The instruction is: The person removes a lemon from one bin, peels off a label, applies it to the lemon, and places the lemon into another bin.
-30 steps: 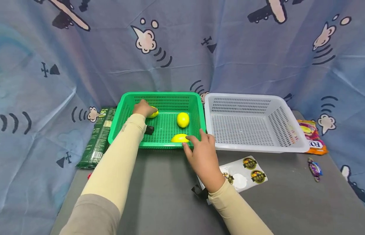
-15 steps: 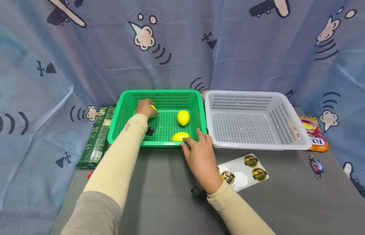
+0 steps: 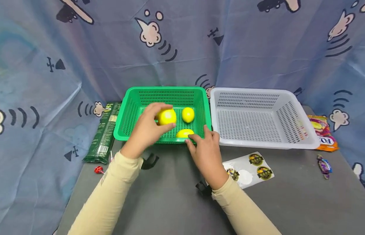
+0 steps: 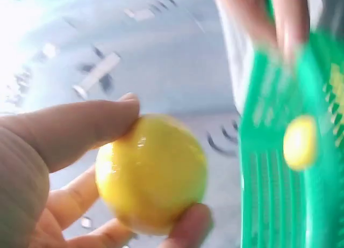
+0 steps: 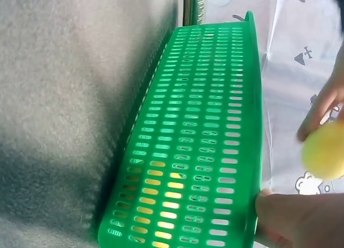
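My left hand holds a yellow lemon between thumb and fingers, raised above the green basket. In the left wrist view the held lemon looks round and glossy, with fingertips on both sides. My right hand grips the basket's front right corner, thumb outside the rim and fingers over it. Inside the basket, one lemon lies at the right and another lemon lies by the front wall, near the right fingertips. Through the slots in the right wrist view, yellow shows.
A white basket stands right of the green one. A green packet and a red lollipop lie at left. A sticker sheet lies in front; an orange snack bag and a purple-wrapped candy are at right.
My left hand has lifted the lemon from the basket's back left and drawn it toward me and to the right. The right hand stays at the rim.
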`<control>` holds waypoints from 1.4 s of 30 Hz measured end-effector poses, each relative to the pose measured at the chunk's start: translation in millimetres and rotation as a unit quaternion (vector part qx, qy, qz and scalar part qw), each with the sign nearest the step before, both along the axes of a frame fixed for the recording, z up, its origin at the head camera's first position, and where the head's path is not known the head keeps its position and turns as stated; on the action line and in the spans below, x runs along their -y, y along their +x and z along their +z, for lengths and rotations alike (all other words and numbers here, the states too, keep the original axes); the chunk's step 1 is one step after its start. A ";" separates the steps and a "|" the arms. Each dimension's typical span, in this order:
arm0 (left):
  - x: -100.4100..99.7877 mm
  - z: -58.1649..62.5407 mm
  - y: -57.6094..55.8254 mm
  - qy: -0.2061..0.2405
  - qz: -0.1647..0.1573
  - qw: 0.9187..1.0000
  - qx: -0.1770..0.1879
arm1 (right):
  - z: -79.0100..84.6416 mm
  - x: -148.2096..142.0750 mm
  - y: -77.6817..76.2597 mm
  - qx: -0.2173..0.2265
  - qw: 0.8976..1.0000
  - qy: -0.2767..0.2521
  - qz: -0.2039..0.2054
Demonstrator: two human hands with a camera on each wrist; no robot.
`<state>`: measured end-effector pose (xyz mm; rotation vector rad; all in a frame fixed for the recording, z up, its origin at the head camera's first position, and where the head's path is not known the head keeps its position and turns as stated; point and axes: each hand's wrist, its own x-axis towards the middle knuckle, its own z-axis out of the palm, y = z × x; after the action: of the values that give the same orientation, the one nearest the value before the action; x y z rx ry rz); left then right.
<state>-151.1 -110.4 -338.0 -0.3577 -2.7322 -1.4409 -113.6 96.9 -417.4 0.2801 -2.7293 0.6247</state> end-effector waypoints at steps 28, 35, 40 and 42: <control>-69.8 -114.9 120.9 -0.048 0.026 0.985 -0.161 | 12.0 -65.0 31.3 0.046 0.993 -0.106 0.011; -132.5 -131.4 129.7 -0.210 -0.051 0.959 -0.185 | -22.2 -111.8 76.5 0.160 0.985 -0.064 -0.005; -155.6 -151.7 118.7 -0.275 -0.021 0.949 -0.150 | -40.8 -121.7 93.5 0.189 0.981 -0.046 -0.024; -158.1 -155.0 115.2 -0.260 -0.012 0.954 -0.146 | -42.3 -123.3 96.7 0.185 0.981 -0.049 -0.026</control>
<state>-36.0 47.7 -493.0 -0.5667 -2.8097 -0.5805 -16.9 220.2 -459.6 0.0717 -3.0322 0.8685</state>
